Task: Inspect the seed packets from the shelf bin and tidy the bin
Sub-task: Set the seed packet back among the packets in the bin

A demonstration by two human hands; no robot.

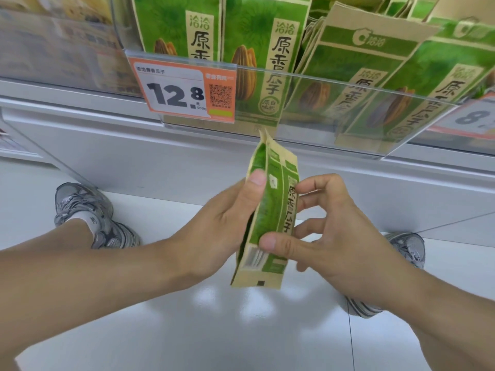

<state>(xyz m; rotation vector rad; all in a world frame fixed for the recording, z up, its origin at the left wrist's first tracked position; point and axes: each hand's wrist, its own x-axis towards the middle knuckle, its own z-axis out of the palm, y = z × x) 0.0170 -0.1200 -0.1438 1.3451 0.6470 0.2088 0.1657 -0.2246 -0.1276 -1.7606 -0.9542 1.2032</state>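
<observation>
You hold the seed packet (270,218) upright, edge-on, gripped by your left hand (227,223) and right hand (334,236), over white floor (241,330) below the shelf bin (348,124)

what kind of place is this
Most likely a shop aisle: a price tag reading 12.8 hangs on a clear shelf bin stocked with matching green seed packets.
</observation>
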